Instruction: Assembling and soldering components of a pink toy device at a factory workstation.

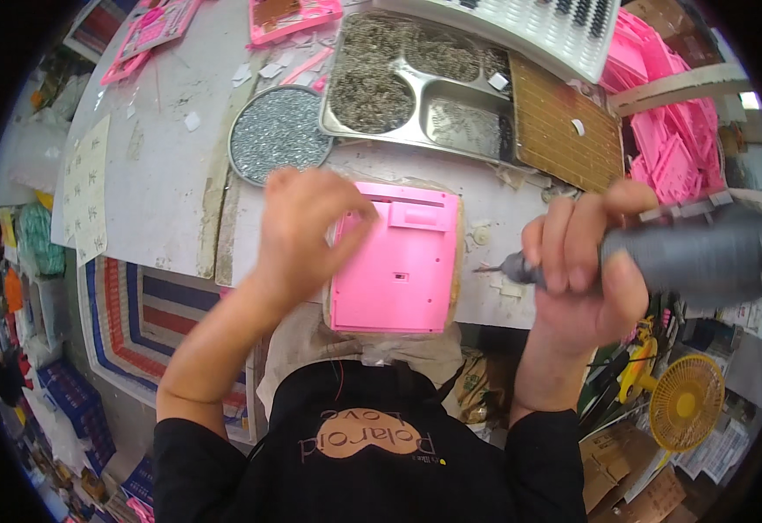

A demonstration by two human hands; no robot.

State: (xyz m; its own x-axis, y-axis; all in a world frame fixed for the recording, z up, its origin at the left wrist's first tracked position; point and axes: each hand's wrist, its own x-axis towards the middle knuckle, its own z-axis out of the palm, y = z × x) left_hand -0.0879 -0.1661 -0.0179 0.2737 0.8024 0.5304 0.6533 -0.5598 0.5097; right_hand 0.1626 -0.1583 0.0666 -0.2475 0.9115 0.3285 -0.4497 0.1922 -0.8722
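A flat pink plastic case (389, 279) lies in front of me at the table's front edge, with a slotted raised block near its far end and small holes along its right side. My left hand (298, 222) hovers over the case's far left corner, thumb and forefinger pinched together. It is slightly blurred, and whatever the fingertips hold is too small to make out. To the right of the case, my right hand (585, 253) is wrapped around a grey electric screwdriver (694, 253). The screwdriver lies sideways, its thin bit pointing left toward the case and apart from it.
Beyond the case stand a round dish of small silver screws (281, 135) and a divided metal tray (381, 122) of small metal parts. A brown ridged board (564, 131), a white tray (520, 26) and piled pink parts (677, 148) fill the right. A yellow fan (686, 401) stands lower right.
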